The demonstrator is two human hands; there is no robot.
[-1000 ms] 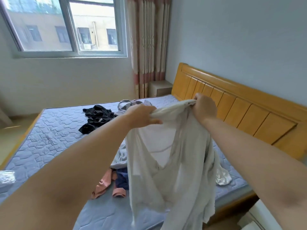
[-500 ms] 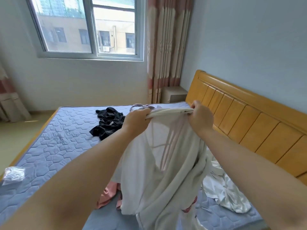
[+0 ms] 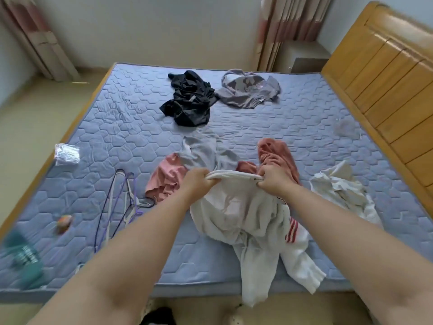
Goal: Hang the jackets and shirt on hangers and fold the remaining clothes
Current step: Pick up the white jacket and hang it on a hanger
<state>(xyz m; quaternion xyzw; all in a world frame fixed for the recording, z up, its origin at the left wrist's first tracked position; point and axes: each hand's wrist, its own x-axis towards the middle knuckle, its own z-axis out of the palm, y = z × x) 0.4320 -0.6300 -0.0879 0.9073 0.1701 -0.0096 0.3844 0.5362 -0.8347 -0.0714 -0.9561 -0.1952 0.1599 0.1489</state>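
My left hand (image 3: 199, 181) and my right hand (image 3: 273, 180) each grip one end of the top edge of a white garment (image 3: 246, 214). Its body lies bunched on the blue mattress (image 3: 117, 127) and spills over the near edge; a sleeve with red stripes (image 3: 291, 231) shows on the right. Beyond my hands lie a grey garment (image 3: 203, 148) and pink clothes (image 3: 164, 177). A black garment (image 3: 189, 99) and a grey-brown top (image 3: 248, 90) lie farther back. Another white garment (image 3: 339, 186) is on the right. Several wire hangers (image 3: 119, 200) lie on the left.
A wooden headboard (image 3: 386, 73) runs along the right side. A clear plastic bag (image 3: 66, 153) and a small colourful object (image 3: 64, 222) lie near the left edge, a teal item (image 3: 23, 256) at the near left corner. Curtains (image 3: 288, 26) and a nightstand (image 3: 304, 57) stand behind the bed.
I have brought the white garment down from chest height onto the mattress. The view has tipped from the window and wall down to the bed.
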